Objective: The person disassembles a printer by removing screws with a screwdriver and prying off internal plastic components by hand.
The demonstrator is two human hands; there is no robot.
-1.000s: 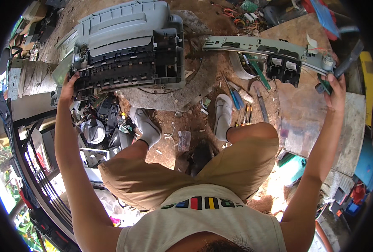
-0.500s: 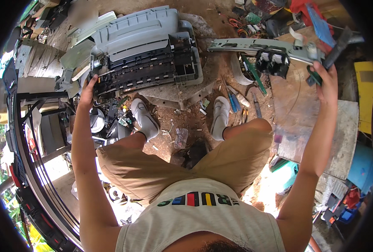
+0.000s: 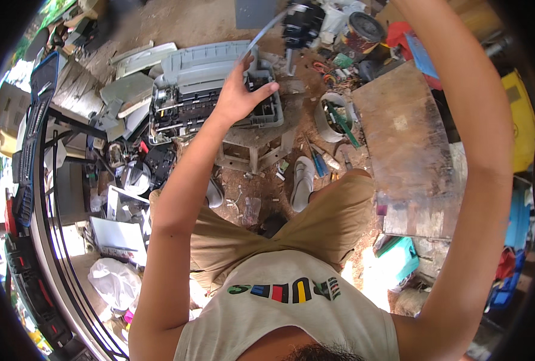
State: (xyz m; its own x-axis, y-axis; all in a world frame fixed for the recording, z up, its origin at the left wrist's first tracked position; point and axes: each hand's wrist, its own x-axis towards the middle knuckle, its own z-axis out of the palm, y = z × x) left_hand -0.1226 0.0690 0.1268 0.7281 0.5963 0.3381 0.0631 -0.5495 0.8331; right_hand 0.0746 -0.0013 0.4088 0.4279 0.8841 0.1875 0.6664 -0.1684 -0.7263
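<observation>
Resting on a low stand (image 3: 254, 159), likely for height, the printer chassis (image 3: 186, 108) is overhung by the spread, seemingly empty left hand (image 3: 240, 99); the unseen right hand's grip cannot be told.

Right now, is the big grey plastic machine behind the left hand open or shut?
Open. The long black parts inside the big grey plastic machine lie uncovered; the left hand blocks some from view.

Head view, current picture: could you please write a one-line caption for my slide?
Left hand, thumb spread, over a grey machine; a blue-handled tool lies nearby.
</observation>
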